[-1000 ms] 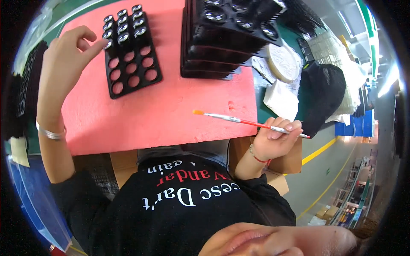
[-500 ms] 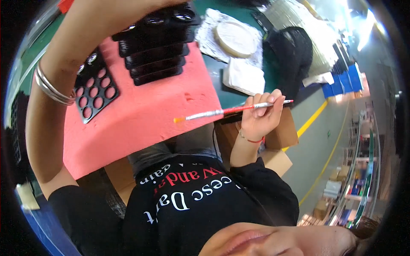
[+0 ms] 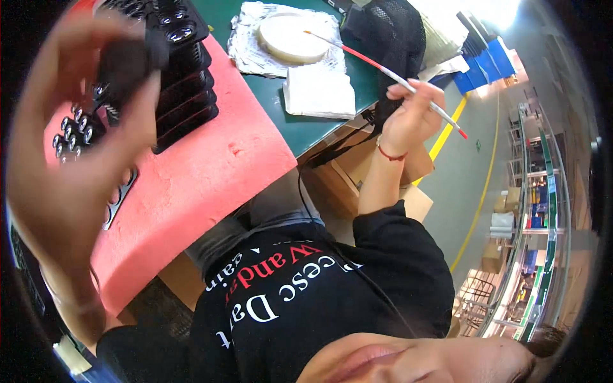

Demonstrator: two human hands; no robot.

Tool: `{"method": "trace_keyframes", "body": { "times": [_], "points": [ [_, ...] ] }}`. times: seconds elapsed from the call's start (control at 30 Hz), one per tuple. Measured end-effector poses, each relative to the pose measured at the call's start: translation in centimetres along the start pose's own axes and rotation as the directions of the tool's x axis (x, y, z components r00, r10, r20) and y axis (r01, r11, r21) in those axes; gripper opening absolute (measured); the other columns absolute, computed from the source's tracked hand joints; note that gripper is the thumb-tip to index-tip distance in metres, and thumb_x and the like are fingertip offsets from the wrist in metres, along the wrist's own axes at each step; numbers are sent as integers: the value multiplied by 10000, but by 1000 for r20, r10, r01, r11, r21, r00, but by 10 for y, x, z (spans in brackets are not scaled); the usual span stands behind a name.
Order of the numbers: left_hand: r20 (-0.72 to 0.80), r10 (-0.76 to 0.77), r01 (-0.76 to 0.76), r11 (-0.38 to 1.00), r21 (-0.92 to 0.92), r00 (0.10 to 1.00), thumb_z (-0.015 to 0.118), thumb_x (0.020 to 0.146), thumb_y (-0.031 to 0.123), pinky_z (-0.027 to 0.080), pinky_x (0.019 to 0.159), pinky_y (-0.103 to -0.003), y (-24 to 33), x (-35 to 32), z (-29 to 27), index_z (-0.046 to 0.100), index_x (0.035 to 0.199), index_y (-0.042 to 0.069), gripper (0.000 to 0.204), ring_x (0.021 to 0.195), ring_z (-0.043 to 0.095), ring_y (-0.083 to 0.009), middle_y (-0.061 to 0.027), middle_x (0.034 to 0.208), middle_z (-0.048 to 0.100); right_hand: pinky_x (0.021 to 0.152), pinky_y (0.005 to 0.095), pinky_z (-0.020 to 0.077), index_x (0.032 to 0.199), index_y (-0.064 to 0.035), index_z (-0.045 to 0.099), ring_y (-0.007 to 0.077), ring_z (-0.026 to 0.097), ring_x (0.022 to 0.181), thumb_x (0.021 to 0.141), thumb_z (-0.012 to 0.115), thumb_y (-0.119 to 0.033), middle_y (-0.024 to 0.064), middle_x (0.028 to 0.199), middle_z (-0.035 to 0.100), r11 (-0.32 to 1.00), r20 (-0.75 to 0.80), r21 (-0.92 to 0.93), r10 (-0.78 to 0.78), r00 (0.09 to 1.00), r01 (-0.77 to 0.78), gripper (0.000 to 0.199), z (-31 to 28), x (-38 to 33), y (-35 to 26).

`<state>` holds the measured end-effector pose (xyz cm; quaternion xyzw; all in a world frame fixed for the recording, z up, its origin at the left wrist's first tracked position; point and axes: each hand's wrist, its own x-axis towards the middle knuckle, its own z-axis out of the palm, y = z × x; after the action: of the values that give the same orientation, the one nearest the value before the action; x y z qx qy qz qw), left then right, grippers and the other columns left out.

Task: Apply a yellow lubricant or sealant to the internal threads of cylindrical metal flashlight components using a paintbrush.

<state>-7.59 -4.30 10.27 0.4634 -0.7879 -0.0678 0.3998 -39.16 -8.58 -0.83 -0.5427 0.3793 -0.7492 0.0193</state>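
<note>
**Paintbrush and black cylindrical part held above and beside a pink foam mat**

The pink foam mat (image 3: 198, 172) serves as the reference surface. Above its left portion, the left hand (image 3: 64, 198) is raised close to the camera, its thumb and fingers bent around a dark, roughly cylindrical part (image 3: 124, 67); both hand and part are blurred, so the exact finger contacts cannot be told. Partly hidden behind this hand, a black perforated tray (image 3: 121, 199) lies on the mat, with round holes at its near end and shiny-topped black cylinders (image 3: 88, 135) standing farther along. Toward the mat's far edge rises a stack of black trays (image 3: 185, 96), the uppermost bearing similar glossy round tops.

To the right of the mat, the right hand (image 3: 415, 118) grips a slender paintbrush (image 3: 364, 58) between thumb and fingers. The brush slants beyond the mat, its orange bristles overlapping a pale round dish (image 3: 287, 41) in the view; whether they touch cannot be told. The dish rests on a crumpled white sheet (image 3: 242, 45) on the green tabletop (image 3: 268, 96), just beyond the mat. Between dish and mat corner lies a folded white cloth (image 3: 319, 96); a black mesh item (image 3: 399, 32) sits farther right of the mat.
</note>
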Motion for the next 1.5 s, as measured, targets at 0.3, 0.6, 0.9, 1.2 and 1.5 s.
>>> {"method": "trace_keyframes", "body": {
  "times": [0.3, 0.6, 0.9, 1.2, 1.5],
  "points": [
    [257, 10, -16, 1000, 19, 966, 646, 454, -33, 454, 647, -311, -29, -82, 19, 536, 839, 29, 406, 764, 556, -249, -105, 839, 569, 534, 210, 441, 796, 19, 508, 116, 526, 533, 879, 445, -144, 91, 624, 567, 996, 213, -91, 21, 977, -1, 193, 12, 8, 11],
    [292, -345, 437, 824, -360, 892, 608, 615, -12, 446, 667, -234, -46, -99, 36, 516, 858, -3, 260, 722, 553, -135, -62, 798, 552, 460, 220, 374, 765, -1, 515, 126, 478, 501, 863, 460, -201, 80, 597, 520, 969, -14, 143, 207, 978, -203, 230, 7, 8, 10],
    [404, -540, 665, 480, -572, 738, 665, 704, 129, 404, 601, -157, -53, -99, 25, 528, 864, 2, 246, 670, 502, -35, 7, 749, 548, 514, 256, 304, 765, -81, 461, 109, 351, 504, 906, 356, -326, 24, 554, 440, 360, 399, 783, 334, 854, -507, 301, 21, -43, -15],
    [418, -529, 661, 448, -602, 739, 688, 691, 136, 427, 641, -186, -57, -100, 20, 532, 841, 1, 255, 685, 521, -47, -7, 777, 565, 417, 255, 275, 789, -66, 370, 131, 327, 409, 913, 303, -340, 58, 534, 409, 484, 481, 713, 188, 856, -507, 308, 58, -82, -37],
    [418, -513, 648, 442, -621, 750, 679, 698, 122, 429, 626, -181, -58, -102, 22, 528, 839, -2, 241, 684, 517, -41, -9, 786, 562, 398, 252, 292, 784, -59, 381, 137, 344, 394, 909, 325, -330, 66, 499, 408, 610, 419, 645, 221, 881, -460, 303, 60, -84, -37]
  ]
}}
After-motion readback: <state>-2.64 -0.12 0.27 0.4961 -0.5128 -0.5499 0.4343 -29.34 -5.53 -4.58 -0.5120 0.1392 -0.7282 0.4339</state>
